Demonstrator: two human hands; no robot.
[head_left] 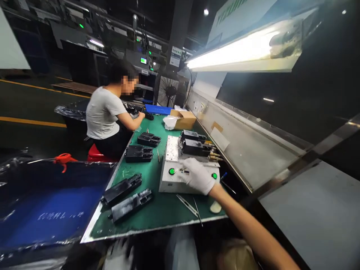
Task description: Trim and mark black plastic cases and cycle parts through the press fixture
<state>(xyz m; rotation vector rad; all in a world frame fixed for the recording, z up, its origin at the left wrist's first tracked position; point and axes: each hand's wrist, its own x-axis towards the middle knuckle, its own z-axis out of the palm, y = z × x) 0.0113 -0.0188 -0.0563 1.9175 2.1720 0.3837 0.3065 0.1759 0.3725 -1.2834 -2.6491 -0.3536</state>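
In the head view, the right hand in a white knitted glove (197, 175) is hovering at the front of a low white metal box with round green buttons (176, 186), its fingers pointing left. The left green button (171, 171) is lying just left of the fingertips; the other green button (215, 176) is sitting on the opposite side, past the back of the hand. Whether the fingers are touching the panel or pinching anything, I cannot tell: blur is hiding their tips, and a small dark detail is showing between them.

The nearer oblong black plastic housing (194, 147) is resting on top of the box, just beyond the knuckles, its long axis running across the view and dipping slightly rightward, toward brass-coloured fittings (215, 155). A matching oblong black housing (192, 135) is lying behind it, roughly parallel. Both are looking matt and dark, with paler tops and notched, stepped right ends.

The right hand is clearly the nearer one. The left hand in a white glove (119, 257) is hanging below the edge of the green-topped bench (165, 212), blurred, its fingers seemingly spread and holding nothing visible. Closer to it, two loose black housings (131, 205) are lying aslant on the bench, their far ends pointing up and rightward.
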